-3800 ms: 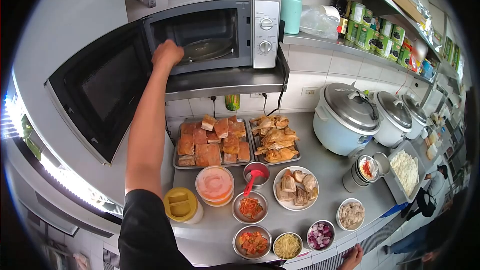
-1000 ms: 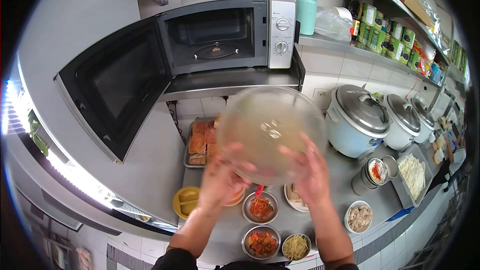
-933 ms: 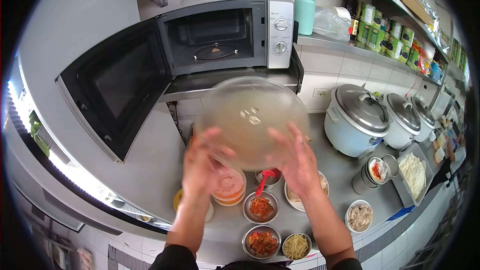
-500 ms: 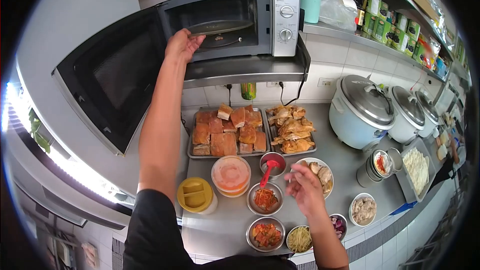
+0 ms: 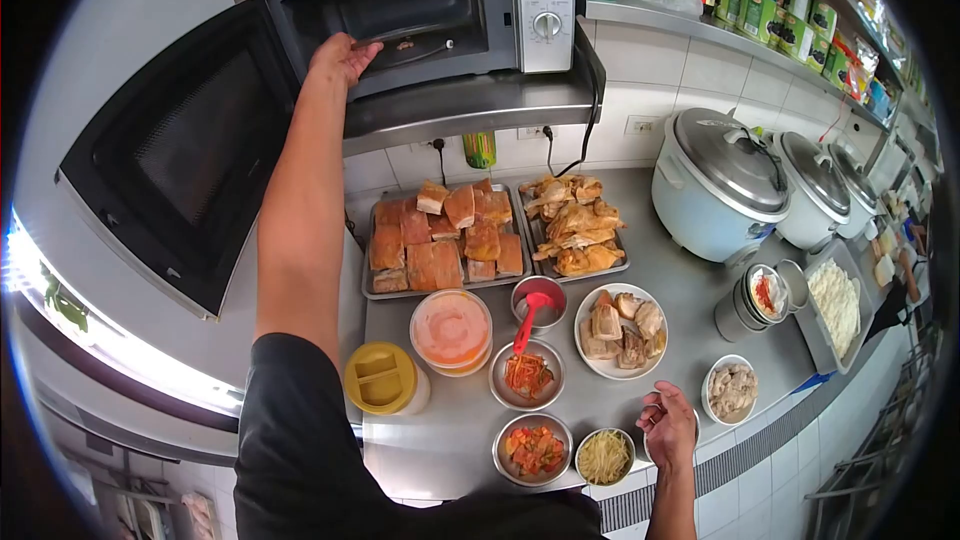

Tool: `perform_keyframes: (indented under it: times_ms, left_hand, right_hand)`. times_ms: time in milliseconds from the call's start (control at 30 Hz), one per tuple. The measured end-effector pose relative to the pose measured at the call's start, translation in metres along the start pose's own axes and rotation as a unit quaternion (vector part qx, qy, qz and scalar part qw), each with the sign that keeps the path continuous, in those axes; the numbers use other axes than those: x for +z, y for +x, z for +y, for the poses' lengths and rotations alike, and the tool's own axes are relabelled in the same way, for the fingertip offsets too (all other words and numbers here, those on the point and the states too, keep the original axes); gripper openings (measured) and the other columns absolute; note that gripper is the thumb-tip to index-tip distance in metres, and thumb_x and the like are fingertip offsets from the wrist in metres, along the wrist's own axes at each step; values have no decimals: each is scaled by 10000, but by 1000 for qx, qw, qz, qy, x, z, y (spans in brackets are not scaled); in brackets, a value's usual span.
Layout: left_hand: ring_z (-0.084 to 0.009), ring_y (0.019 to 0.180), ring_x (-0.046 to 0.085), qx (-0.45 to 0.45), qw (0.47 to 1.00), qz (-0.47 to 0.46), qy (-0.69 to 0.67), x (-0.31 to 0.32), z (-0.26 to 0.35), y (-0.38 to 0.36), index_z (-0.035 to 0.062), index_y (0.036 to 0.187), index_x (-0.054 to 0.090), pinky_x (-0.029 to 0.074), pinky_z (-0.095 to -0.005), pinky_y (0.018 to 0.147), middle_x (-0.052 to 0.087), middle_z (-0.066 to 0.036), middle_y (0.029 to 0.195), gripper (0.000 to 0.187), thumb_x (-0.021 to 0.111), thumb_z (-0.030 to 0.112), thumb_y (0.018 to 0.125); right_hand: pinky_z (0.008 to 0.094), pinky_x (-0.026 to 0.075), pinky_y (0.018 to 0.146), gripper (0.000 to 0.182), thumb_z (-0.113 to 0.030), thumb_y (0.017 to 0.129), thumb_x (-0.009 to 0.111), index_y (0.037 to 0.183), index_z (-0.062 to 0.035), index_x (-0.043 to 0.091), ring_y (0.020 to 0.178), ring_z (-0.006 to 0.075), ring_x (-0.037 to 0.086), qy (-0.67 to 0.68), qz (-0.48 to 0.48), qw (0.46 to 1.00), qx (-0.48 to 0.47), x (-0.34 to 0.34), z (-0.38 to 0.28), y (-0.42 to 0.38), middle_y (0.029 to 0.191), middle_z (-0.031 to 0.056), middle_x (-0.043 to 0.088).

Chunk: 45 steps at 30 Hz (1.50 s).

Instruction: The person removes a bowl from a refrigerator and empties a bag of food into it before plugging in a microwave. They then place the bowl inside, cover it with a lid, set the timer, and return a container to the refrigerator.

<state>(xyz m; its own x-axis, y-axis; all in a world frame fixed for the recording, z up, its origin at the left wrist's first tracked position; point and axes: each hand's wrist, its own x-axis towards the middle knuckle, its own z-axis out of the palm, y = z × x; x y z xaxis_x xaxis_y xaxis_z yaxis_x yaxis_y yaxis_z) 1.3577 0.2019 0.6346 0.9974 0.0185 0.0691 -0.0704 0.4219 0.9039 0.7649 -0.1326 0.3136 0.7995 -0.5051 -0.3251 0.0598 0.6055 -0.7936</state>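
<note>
My left hand (image 5: 343, 60) reaches into the open microwave (image 5: 478, 65). Its fingers are closed in the same pinch as on the glass turntable plate before, though the plate's outline barely shows now. Beside the fingers are the roller ring's white wheel (image 5: 449, 44) and some crumbs (image 5: 405, 45) on the oven floor. My right hand (image 5: 668, 427) is empty, its fingers loosely curled and apart, above a small bowl that it mostly hides. Close to it are a bowl of yellowish shreds (image 5: 604, 457) and a white plate of meat pieces (image 5: 622, 332).
The microwave door (image 5: 185, 140) hangs open at left. Below the shelf (image 5: 480, 105) stand trays of roasted pork slabs (image 5: 435, 266) and cooked chicken (image 5: 575, 230). A red spoon (image 5: 533, 315), a yellow-lidded container (image 5: 382, 380) and a rice cooker (image 5: 715, 190) share the counter.
My view has shifted, so the microwave sits higher and farther left. The turntable plate's tilted outline has faded from sight. My right hand has moved down and right, uncovering the meat plate.
</note>
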Motion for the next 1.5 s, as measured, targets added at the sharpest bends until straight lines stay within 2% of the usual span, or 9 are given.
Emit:
perform_keyframes:
  times_ms: [567, 767, 833, 967, 1067, 1300, 1367, 1433, 1500]
  left_hand:
    - [-358, 817, 702, -3, 995, 80, 52, -13, -8, 10, -123, 991, 518, 646, -323, 593, 641, -289, 983, 151, 462, -17, 900]
    - [-260, 723, 711, 108, 940, 159, 282, -5, -2, -7, -45, 1041, 639, 591, -295, 542, 697, -175, 936, 229, 526, 72, 880]
    - [-251, 818, 716, 107, 818, 167, 540, 10, 7, -37, 14, 1087, 679, 587, -315, 664, 701, -162, 1012, 273, 546, 111, 868]
    - [-193, 632, 675, 180, 692, 97, 692, 18, 12, -56, 68, 1117, 694, 578, -311, 614, 705, -117, 997, 336, 644, 103, 787]
    - [-321, 866, 702, 397, 488, -34, 776, 0, -5, -61, 94, 1138, 694, 547, -402, 804, 718, -153, 984, 385, 660, 115, 755]
    - [-391, 937, 645, 516, 427, 21, 742, 0, -34, -84, 82, 981, 646, 533, -476, 798, 662, -123, 1032, 151, 640, 171, 860]
    - [-352, 871, 665, 545, 414, 54, 727, 4, -38, -88, 77, 942, 608, 536, -462, 737, 627, -106, 979, 185, 689, 213, 846]
    - [-490, 847, 606, 526, 513, 49, 677, 10, -34, -98, 93, 1049, 539, 516, -550, 732, 537, -248, 1116, 215, 641, 134, 864]
    - [-490, 818, 595, 538, 526, 82, 653, 11, -36, -97, 71, 1033, 529, 509, -546, 722, 537, -225, 1080, 200, 633, 128, 872]
  right_hand:
    - [287, 542, 601, 199, -202, 970, 566, 1112, -66, 600, 661, 142, 624, -18, 7, 1000, 17, -6, 11, 1, 868, 53, 654]
    - [287, 544, 602, 194, -187, 974, 565, 1109, -52, 601, 654, 148, 629, -6, 4, 1000, 25, -13, 13, -1, 876, 70, 667]
    - [282, 543, 605, 190, -177, 975, 570, 1105, -43, 599, 642, 150, 629, 2, 9, 999, 31, -14, 15, -2, 879, 78, 672]
    - [279, 535, 597, 187, -172, 973, 572, 1092, -33, 608, 636, 148, 620, -3, 24, 999, 27, -20, 21, -5, 870, 81, 671]
    - [275, 528, 589, 180, -168, 970, 575, 1076, -29, 618, 631, 145, 612, -18, 27, 999, 32, -23, 32, -6, 863, 85, 668]
    - [282, 505, 653, 195, -175, 963, 592, 1076, -22, 633, 689, 152, 599, -76, -45, 995, 56, 32, 43, 24, 859, 79, 656]
    - [267, 487, 684, 183, -130, 960, 598, 1061, 17, 639, 711, 148, 598, -190, -136, 972, -25, 77, 29, 39, 879, 69, 657]
    - [264, 473, 674, 163, -109, 956, 603, 1038, 22, 654, 717, 149, 593, -246, -205, 937, -140, 132, 11, 58, 868, 76, 655]
    - [278, 469, 661, 143, -86, 943, 609, 1030, 13, 664, 715, 154, 595, -377, -265, 793, -399, 205, -23, 82, 836, 89, 639]
